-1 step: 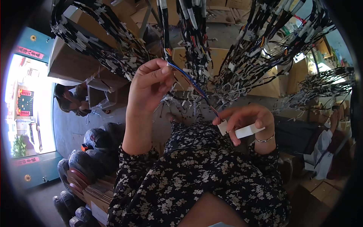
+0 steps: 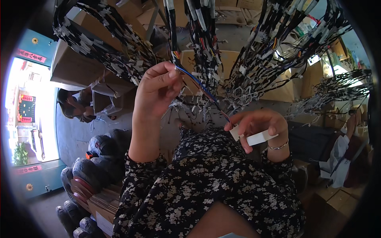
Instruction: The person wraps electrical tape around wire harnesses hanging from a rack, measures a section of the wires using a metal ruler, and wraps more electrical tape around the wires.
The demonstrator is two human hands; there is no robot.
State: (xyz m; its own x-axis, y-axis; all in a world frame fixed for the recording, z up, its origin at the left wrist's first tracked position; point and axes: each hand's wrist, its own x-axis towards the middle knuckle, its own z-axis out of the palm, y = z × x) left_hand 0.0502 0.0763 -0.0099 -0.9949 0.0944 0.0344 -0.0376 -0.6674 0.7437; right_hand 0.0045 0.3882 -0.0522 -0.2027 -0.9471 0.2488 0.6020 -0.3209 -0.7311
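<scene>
A thin wire harness (image 2: 204, 91) with blue and brown-red strands and a dark wrapped stretch runs slantwise between my hands. My left hand (image 2: 158, 85) is raised and pinches its upper end, where a small whitish tip shows at the fingertips. Lower down, my right hand (image 2: 262, 123) has the other end between thumb and fingers. A whitish flat piece (image 2: 235, 132) is at those fingertips, where the wires end; I cannot tell whether it is a label or a connector. Between the other fingers of this hand sits a white rectangular piece (image 2: 260, 138), like a folded label.
Thick bundles of black wire harnesses (image 2: 202, 47) with white connectors hang just beyond my hands. Cardboard boxes (image 2: 75, 65) stand left and behind. Dark wrapped rolls (image 2: 101, 144) are piled at lower left. Another person (image 2: 77, 104) is at the left, and someone's arm (image 2: 351, 125) shows at far right.
</scene>
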